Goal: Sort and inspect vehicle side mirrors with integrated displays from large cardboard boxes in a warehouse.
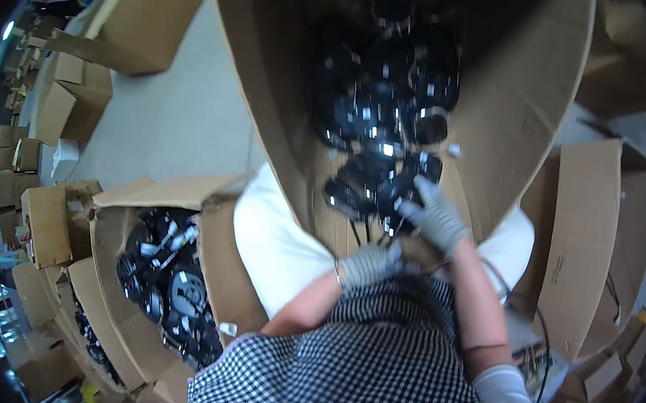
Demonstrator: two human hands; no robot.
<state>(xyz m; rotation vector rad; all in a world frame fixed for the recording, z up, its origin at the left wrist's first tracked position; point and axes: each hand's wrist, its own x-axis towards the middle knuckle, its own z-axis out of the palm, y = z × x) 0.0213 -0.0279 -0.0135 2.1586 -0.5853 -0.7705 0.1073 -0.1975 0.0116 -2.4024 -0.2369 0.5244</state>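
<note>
Both my hands wear grey striped gloves and work at the near end of a large open cardboard box (262, 69) between my legs. My right hand (439, 220) has its fingers and thumb around the right side of a glossy black device (396, 197), whose exact kind I cannot make out. Lower and to the left, my left hand (370, 266) has its fingers closed near thin dark cords (368, 230); what it grips is hidden. Beside the held device lies another black device (351, 195). More rounded glossy black devices (376, 113) are heaped deeper in the box.
At my left stands an open carton (153, 184) with black parts (187, 293) inside. Another tall open carton (582, 244) is on my right, with a dark cable (545, 359) hanging near it. Further boxes (142, 13) stand on the grey floor (182, 116).
</note>
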